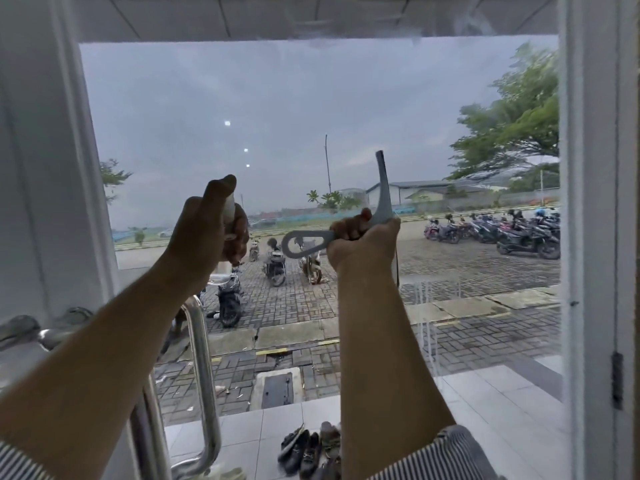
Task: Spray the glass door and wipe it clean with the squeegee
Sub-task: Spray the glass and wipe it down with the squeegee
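My left hand (204, 230) curls round a white spray bottle (230, 209), index finger raised over its top, just at 9 o'clock of centre before the glass door (277, 98). My right hand (360, 240), at 3 o'clock of the left, grips the grey squeegee (384, 200), blade upright at the pane. Drips (427, 327) streak the glass at 5 o'clock; a steel pull handle (202, 368) stands at 7 o'clock.
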Available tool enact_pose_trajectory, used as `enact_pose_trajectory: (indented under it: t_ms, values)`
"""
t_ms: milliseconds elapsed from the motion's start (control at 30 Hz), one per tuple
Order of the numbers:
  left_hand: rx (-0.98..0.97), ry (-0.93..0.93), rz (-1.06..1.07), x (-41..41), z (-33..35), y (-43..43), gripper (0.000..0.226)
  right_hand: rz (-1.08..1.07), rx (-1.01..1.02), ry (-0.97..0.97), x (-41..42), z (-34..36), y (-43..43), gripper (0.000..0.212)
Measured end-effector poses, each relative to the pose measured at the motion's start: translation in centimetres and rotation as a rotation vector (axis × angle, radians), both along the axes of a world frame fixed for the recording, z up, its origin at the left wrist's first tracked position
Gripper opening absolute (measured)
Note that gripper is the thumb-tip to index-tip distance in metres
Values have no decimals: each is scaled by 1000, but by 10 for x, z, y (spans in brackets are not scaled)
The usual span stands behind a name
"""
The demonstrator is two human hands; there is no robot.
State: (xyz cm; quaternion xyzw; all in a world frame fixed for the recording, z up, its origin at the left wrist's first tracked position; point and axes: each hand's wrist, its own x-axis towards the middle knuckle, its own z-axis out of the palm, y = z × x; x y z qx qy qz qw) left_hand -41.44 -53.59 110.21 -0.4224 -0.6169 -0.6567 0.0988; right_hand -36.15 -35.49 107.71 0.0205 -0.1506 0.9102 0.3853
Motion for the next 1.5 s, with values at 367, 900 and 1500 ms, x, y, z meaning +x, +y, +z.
enact_pose_trajectory:
  t_ms: [367,900,1500]
  values:
    - [13,10,28,-13,4,-29,61,228,-95,-115,-11,0,-66,55]
    - [36,-75,21,-33,-37,-61,60,29,336,-574,-52,-77,-118,64]
    - [126,-132,5,-41,-49,-71,61,-148,609,-527,-48,8,-104,67]
